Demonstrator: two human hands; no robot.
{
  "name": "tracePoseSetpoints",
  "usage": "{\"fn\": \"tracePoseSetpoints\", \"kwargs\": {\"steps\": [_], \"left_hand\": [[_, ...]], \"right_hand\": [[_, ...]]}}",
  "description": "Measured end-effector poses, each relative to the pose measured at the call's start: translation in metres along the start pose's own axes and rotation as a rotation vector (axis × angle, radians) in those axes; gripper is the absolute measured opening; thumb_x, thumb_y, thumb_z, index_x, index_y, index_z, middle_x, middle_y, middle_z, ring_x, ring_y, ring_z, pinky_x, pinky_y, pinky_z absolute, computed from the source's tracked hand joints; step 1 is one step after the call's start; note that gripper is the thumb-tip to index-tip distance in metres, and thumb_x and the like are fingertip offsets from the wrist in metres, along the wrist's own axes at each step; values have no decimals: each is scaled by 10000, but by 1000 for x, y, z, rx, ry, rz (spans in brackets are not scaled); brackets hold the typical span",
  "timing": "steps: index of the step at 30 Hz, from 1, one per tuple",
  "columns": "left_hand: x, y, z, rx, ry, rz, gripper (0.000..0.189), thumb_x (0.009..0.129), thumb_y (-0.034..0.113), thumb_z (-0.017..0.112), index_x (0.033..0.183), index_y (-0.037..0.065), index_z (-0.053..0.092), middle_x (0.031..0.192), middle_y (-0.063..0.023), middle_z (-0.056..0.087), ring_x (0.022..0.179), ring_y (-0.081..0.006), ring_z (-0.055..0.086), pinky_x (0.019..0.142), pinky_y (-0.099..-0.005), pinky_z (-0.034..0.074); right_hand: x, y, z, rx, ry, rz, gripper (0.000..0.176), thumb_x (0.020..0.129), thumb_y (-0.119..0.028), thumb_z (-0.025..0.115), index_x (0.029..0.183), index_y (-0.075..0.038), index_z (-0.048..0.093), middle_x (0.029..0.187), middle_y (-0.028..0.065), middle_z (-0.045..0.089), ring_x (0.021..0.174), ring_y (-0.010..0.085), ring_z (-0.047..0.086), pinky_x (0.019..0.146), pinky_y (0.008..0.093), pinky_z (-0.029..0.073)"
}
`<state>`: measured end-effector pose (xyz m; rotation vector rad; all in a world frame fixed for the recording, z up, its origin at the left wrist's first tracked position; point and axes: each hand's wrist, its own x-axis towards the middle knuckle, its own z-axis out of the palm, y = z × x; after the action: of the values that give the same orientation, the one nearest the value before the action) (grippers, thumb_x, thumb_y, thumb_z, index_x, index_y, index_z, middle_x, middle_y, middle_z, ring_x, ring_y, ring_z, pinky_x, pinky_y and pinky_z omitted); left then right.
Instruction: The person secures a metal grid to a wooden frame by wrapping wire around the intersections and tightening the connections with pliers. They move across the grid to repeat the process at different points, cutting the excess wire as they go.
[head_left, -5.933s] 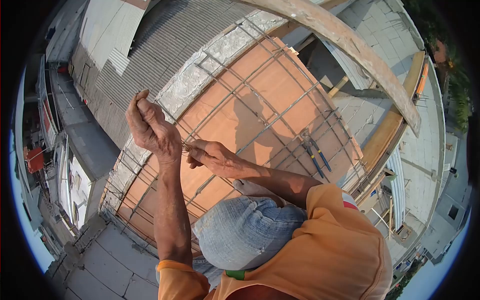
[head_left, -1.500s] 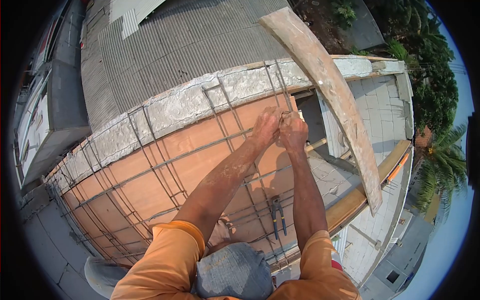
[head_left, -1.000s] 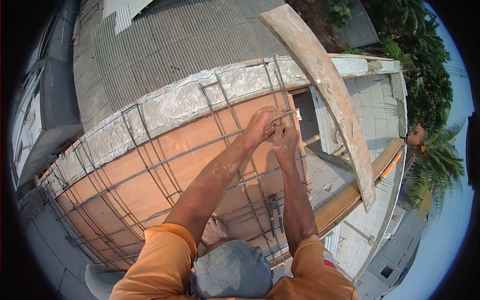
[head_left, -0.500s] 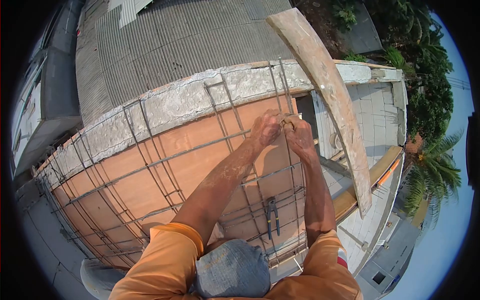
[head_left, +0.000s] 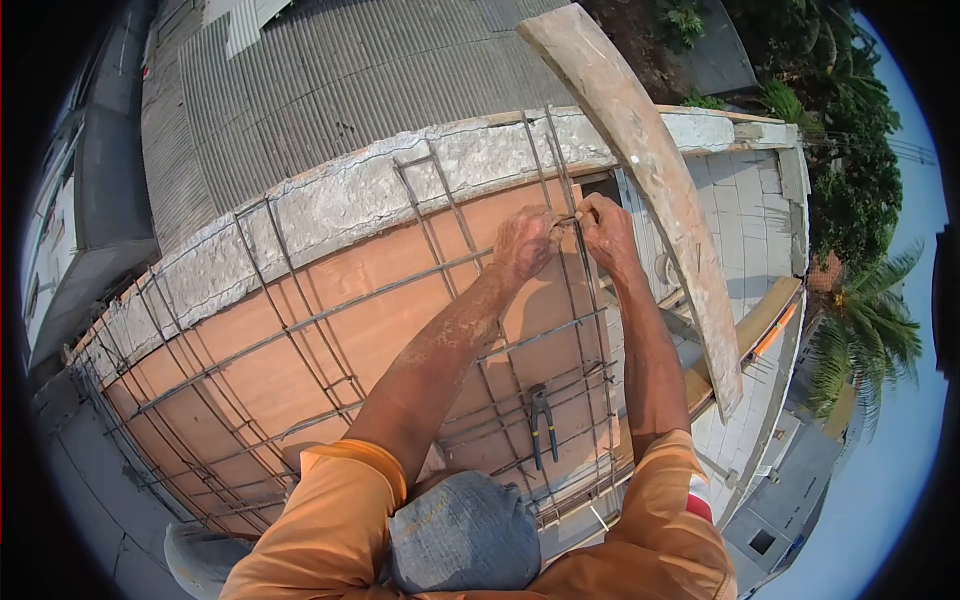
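Near the far end of a rebar cage, both my hands are closed around a short, thin wire at a bar crossing. My left hand pinches it from the left side of the upright bars. On the other side, my right hand has fingers bent and pressed together at the wire's right end. How the wire sits around the bars is partly hidden by the fingers. Closer to my body, a pair of pincers with dark and yellow handles hangs on the lower bars.
Orange-brown plywood panels lie under the bars. A rough concrete edge runs behind, beside a corrugated roof. A long plank rises at the right, near a wooden beam and a block wall.
My right hand has moved slightly right and up, away from the left, so the gap between them is wider and the wire shows. The view has shifted a little.
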<state>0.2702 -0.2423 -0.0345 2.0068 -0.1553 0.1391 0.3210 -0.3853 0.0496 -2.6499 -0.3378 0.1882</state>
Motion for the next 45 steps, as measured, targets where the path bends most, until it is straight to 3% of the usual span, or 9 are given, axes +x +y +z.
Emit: {"fn": "tracePoseSetpoints", "kwargs": {"steps": [3, 11, 13, 15, 19, 23, 35, 39, 45], "left_hand": [[1, 1, -5, -8, -12, 1, 188, 820, 138, 627, 988, 69, 671, 951, -130, 649, 891, -352, 631, 735, -450, 526], [2, -6, -4, 19, -52, 47, 188, 827, 131, 611, 988, 97, 701, 938, -114, 660, 874, -343, 642, 737, -441, 523], [1, -4, -6, -23, -96, 10, 176, 856, 145, 591, 982, 102, 707, 934, -103, 670, 864, -340, 646, 740, -436, 524], [2, -18, 4, 28, -68, 33, 177, 868, 156, 585, 983, 107, 709, 933, -96, 673, 857, -339, 648, 734, -432, 524], [2, -18, 3, 35, -61, 106, 193, 889, 183, 592, 1015, 102, 713, 968, -82, 688, 837, -335, 656, 724, -398, 520], [1, -23, 10, 22, -44, 159, 190, 888, 202, 597, 1017, 127, 714, 957, -88, 686, 847, -341, 659, 740, -437, 528], [2, -14, 1, 53, -67, 102, 205, 885, 224, 608, 1043, 150, 717, 897, -107, 682, 834, -354, 659, 724, -453, 524], [1, -14, -1, 86, -125, 31, 232, 861, 191, 607, 1071, 162, 702, 885, -136, 671, 816, -352, 661, 723, -465, 541], [0, -11, -4, 107, -87, 25, 184, 880, 181, 613, 1030, 133, 709, 882, -118, 675, 802, -354, 655, 704, -450, 531]], "right_hand": [[-9, 7, 6, -62, 40, -54, 93, 828, -53, 549, 856, 20, 600, 757, 249, 613, 703, 436, 591, 647, 452, 465], [-33, -17, -6, 312, -259, 196, 203, 736, -180, 578, 718, 21, 552, 674, 127, 544, 627, 223, 515, 622, 350, 443], [-38, -18, -12, -124, -311, 39, 189, 782, -170, 599, 846, 9, 601, 781, 145, 618, 714, 311, 591, 688, 419, 490], [-65, -48, -21, -373, 33, -351, 222, 803, -125, 635, 987, -4, 612, 964, 155, 630, 886, 329, 606, 773, 451, 499], [-170, -87, 4, -114, 149, -178, 364, 817, -93, 644, 1161, 0, 572, 1081, 169, 586, 1063, 358, 550, 914, 451, 460], [-312, -80, 60, -158, -18, 431, 482, 860, -146, 637, 1285, 11, 474, 1314, 234, 437, 1210, 415, 446, 1018, 510, 375], [-372, -33, 79, -322, -242, 302, 379, 863, -90, 610, 1172, 58, 447, 1350, 259, 410, 1127, 410, 508, 935, 473, 460], [-349, -60, 41, 203, -47, 546, 143, 916, -39, 510, 1033, 21, 454, 1260, 306, 478, 927, 453, 586, 810, 491, 502], [-271, -120, -52, 989, -166, 887, 142, 910, -23, 560, 1012, -9, 462, 1128, 208, 571, 868, 274, 639, 709, 355, 540]]}}
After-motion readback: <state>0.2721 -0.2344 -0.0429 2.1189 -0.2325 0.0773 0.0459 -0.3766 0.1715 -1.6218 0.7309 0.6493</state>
